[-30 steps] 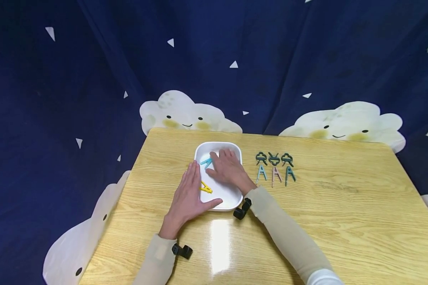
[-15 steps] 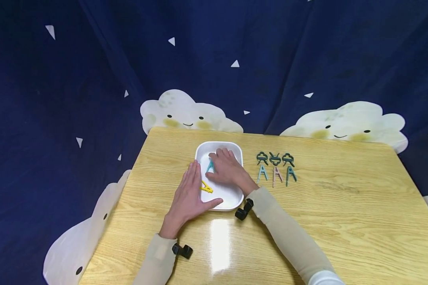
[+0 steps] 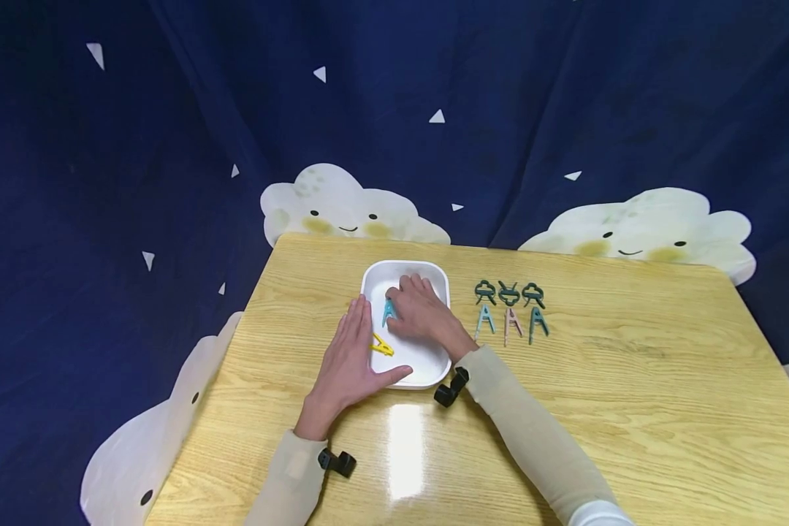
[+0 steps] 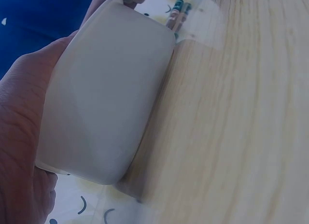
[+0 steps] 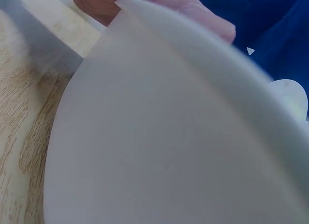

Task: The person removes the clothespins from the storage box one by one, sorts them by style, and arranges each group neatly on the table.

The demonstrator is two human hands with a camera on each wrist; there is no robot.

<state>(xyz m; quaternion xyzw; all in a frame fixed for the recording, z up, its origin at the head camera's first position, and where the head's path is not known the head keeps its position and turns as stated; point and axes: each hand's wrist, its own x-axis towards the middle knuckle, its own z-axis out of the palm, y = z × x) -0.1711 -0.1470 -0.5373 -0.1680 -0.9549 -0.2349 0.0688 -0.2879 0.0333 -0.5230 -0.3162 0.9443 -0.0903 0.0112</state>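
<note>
A white tray (image 3: pixel 427 372) holds a light blue clothespin (image 3: pixel 389 312) and a yellow clothespin (image 3: pixel 383 345). Inside it, my right hand (image 3: pixel 421 310) pinches the blue clothespin between thumb and index finger. My left hand (image 3: pixel 348 358) rests along the left rim, fingers straight, thumb spread over the near edge; it partly covers the yellow clothespin's left end. In the left wrist view, the tray's outer wall (image 4: pixel 106 98) fills the middle, with the left hand (image 4: pixel 24 118) beside it. The right wrist view mostly shows tray wall (image 5: pixel 145 137), which hides the right fingers.
Right of the tray lie two rows on the wooden table (image 3: pixel 631 409): dark green cloud-shaped clips (image 3: pixel 508 294) behind, and a light blue clothespin (image 3: pixel 485 320), a pink clothespin (image 3: pixel 512 323) and a dark green clothespin (image 3: pixel 537 324) in front. A dark blue curtain (image 3: pixel 394 109) hangs behind.
The blue clothespin has turned from lying slantwise to pointing upright in the tray and shifted slightly nearer, with the right hand's fingers at it. The left hand keeps its place.
</note>
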